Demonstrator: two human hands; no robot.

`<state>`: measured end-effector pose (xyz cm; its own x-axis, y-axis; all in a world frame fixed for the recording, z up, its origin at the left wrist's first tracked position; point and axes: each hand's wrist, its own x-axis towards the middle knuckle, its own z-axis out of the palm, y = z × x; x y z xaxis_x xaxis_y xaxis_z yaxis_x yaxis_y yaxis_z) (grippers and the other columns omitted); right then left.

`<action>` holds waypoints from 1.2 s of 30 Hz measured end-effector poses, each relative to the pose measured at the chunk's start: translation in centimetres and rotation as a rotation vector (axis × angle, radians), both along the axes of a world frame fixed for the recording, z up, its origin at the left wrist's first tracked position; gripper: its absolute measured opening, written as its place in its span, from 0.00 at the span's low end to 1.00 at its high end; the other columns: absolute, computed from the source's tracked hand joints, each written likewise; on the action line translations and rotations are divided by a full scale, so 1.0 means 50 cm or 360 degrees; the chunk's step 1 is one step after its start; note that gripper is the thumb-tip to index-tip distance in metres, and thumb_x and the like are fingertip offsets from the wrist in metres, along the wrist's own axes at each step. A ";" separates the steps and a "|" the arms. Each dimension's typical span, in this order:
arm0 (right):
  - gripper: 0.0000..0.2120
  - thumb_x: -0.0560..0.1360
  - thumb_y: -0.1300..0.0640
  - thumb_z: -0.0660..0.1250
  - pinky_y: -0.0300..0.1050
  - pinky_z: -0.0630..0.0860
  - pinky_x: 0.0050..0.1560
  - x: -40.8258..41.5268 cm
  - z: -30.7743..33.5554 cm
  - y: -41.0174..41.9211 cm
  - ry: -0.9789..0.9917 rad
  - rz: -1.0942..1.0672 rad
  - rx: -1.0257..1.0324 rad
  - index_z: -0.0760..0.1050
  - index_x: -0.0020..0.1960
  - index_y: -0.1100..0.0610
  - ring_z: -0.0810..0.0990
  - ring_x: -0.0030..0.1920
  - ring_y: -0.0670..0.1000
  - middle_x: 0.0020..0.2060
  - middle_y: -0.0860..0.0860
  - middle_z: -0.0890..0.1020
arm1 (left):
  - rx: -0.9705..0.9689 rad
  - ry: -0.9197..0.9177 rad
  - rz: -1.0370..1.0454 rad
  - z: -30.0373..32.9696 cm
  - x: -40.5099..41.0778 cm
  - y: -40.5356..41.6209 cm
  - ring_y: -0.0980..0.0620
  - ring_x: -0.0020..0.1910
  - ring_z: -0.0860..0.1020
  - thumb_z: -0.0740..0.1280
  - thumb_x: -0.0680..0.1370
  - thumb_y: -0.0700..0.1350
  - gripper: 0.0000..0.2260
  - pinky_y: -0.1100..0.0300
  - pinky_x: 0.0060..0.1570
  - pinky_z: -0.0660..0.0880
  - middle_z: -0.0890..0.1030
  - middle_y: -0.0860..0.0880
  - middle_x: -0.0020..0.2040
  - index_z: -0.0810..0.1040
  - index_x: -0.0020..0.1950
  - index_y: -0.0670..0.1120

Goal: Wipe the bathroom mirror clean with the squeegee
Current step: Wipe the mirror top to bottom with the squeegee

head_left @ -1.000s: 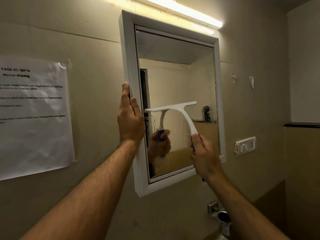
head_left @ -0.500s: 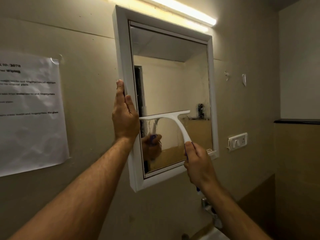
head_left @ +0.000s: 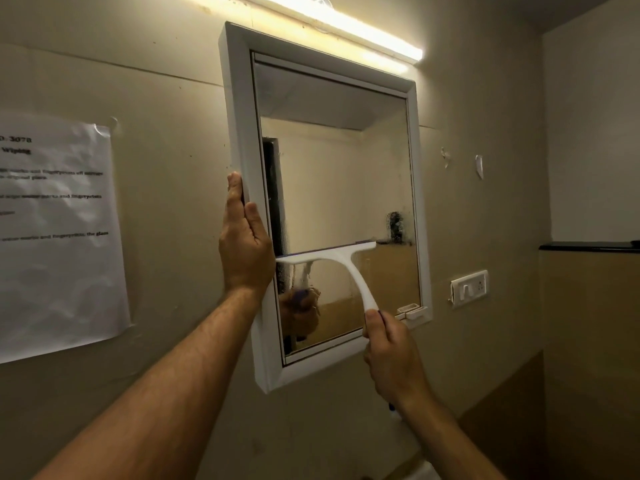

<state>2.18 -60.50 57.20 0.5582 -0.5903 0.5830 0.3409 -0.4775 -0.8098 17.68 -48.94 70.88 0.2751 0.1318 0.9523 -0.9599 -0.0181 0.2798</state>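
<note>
Against the white-framed wall mirror [head_left: 332, 188], lower half: white T-shaped plastic squeegee [head_left: 332, 261], right hand [head_left: 391, 351] grip clamped on its handle; left hand [head_left: 244, 247], fingers straight, steadies the frame's left edge.

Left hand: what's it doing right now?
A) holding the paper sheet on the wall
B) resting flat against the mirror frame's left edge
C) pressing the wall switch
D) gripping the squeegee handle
B: the left hand lies with straight fingers along the left edge of the white mirror frame, while the right hand holds the squeegee by its handle.
</note>
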 end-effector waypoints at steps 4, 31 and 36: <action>0.16 0.81 0.44 0.55 0.34 0.66 0.23 -0.002 0.031 0.002 -0.0102 -0.0013 -0.0019 0.72 0.40 0.51 0.68 0.24 0.41 0.26 0.45 0.71 | 0.0002 0.0010 -0.0002 -0.008 0.003 -0.002 0.53 0.76 0.60 0.51 0.85 0.46 0.21 0.59 0.72 0.61 0.60 0.50 0.78 0.56 0.79 0.47; 0.16 0.80 0.44 0.55 0.40 0.67 0.25 0.023 -0.012 -0.007 -0.0109 -0.0001 0.0025 0.73 0.41 0.52 0.69 0.26 0.44 0.26 0.46 0.71 | -0.0025 -0.0001 -0.0018 -0.033 0.007 -0.003 0.51 0.75 0.63 0.51 0.85 0.47 0.21 0.50 0.71 0.66 0.62 0.49 0.77 0.56 0.78 0.47; 0.15 0.80 0.47 0.56 0.37 0.66 0.24 0.010 -0.079 0.000 -0.0073 -0.0001 0.0058 0.73 0.42 0.54 0.67 0.24 0.43 0.24 0.46 0.70 | -0.0015 0.0012 -0.0017 -0.036 0.006 -0.005 0.48 0.73 0.67 0.51 0.84 0.47 0.21 0.46 0.66 0.71 0.62 0.49 0.77 0.56 0.78 0.47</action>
